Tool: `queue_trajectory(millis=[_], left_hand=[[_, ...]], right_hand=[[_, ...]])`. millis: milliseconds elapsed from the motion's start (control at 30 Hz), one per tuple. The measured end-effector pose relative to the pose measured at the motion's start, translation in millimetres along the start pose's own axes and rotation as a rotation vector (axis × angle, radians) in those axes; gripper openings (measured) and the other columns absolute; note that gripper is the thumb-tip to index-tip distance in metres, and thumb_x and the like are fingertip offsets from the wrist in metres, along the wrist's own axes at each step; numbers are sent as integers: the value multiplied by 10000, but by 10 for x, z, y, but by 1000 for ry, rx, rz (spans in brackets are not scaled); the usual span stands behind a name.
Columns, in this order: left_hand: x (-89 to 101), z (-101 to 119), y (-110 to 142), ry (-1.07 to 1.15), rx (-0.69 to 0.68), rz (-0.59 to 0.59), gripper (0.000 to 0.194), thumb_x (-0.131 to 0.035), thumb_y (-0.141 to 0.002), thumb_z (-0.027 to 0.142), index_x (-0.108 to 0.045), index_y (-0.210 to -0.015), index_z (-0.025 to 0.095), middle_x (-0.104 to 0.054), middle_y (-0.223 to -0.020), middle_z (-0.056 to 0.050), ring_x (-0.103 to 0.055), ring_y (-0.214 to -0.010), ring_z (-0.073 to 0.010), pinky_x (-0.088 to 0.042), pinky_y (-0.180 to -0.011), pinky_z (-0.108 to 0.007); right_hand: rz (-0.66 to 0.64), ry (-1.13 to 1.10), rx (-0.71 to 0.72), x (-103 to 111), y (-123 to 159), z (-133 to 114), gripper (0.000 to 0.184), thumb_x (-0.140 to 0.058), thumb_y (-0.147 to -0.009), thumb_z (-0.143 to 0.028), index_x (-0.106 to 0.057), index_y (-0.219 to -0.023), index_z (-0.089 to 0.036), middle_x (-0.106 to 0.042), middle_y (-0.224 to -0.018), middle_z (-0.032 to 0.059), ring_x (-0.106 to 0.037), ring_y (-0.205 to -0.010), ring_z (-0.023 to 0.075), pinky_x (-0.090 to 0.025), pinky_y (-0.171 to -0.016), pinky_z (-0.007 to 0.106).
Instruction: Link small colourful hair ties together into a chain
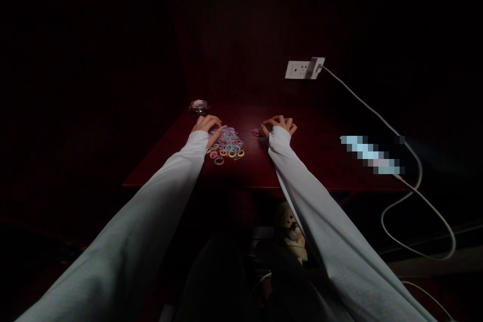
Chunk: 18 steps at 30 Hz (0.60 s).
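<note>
On the dark red counter [245, 173], seen through the head camera I follow from afar, a loose pile of small coloured rings [228, 142] lies left of the middle, in purple, pink, green and yellow, with a few yellow, pink and green ones spread along its near edge. At the left side of the pile I find the left hand [206, 125], palm down, its fingers curved toward the purple part; whether they pinch a ring I cannot tell. To the right, across a bare strip of counter, the right hand [279, 124] stands with bent fingers, the thumb side turned inward beside a small pinkish item [257, 132]; I cannot tell whether the fingertips grip it. Behind the left hand, near the counter's far left corner, sits a round, shiny container [199, 106]. Both arms wear long pale sleeves [317, 186]. On the wall beyond I note a white socket plate [298, 70] with a charger [316, 66] plugged in; its white cable [372, 109] loops down at the right toward a pixelated object [368, 153]. Below the counter's front edge, a pale yellow shoe [290, 219] shows partly behind the right sleeve.
</note>
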<state>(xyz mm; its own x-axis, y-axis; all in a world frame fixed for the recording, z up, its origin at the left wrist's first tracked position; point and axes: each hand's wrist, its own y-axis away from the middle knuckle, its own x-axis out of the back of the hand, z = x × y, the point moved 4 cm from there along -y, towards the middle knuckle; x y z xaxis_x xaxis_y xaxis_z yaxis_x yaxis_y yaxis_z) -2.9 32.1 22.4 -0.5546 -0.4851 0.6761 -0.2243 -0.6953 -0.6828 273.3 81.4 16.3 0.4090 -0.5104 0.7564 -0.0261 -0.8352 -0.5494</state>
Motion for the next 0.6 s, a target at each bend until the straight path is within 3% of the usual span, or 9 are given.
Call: queue_trajectory(millis=[233,467,600], left_hand=[[-4,0,-10,-22,-5,-1,236,-536,-1043,420,-698,-1056,249,-732,-1310,-63,-613,-1122,-261,-506,-1054,-431],[-28,-25,-3,-32,-18,9,216,-537,-1045,398,-690,-1053,246,-733,-1301,-68,-612,-1130,-269,-503,-1051,-441],[-34,-21,0,-35,-24,19,210,-534,-1049,395,-685,-1038,249,-735,-1282,-63,-613,-1113,-264,-510,-1038,-428]], right_hand=[[-178,30,337,-144,89,-426,253,-710,-982,-383,-830,-1204,-364,-645,-1383,89,-451,-1283,362,-283,-1093,521],[-200,-29,347,-281,91,-402,263,-692,-1004,-435,-839,-1218,-393,-660,-1355,77,-439,-1284,351,-272,-1118,539],[-195,-75,361,-271,107,-381,251,-656,-1026,-477,-858,-1132,-373,-670,-1345,77,-442,-1294,348,-269,-1121,544]])
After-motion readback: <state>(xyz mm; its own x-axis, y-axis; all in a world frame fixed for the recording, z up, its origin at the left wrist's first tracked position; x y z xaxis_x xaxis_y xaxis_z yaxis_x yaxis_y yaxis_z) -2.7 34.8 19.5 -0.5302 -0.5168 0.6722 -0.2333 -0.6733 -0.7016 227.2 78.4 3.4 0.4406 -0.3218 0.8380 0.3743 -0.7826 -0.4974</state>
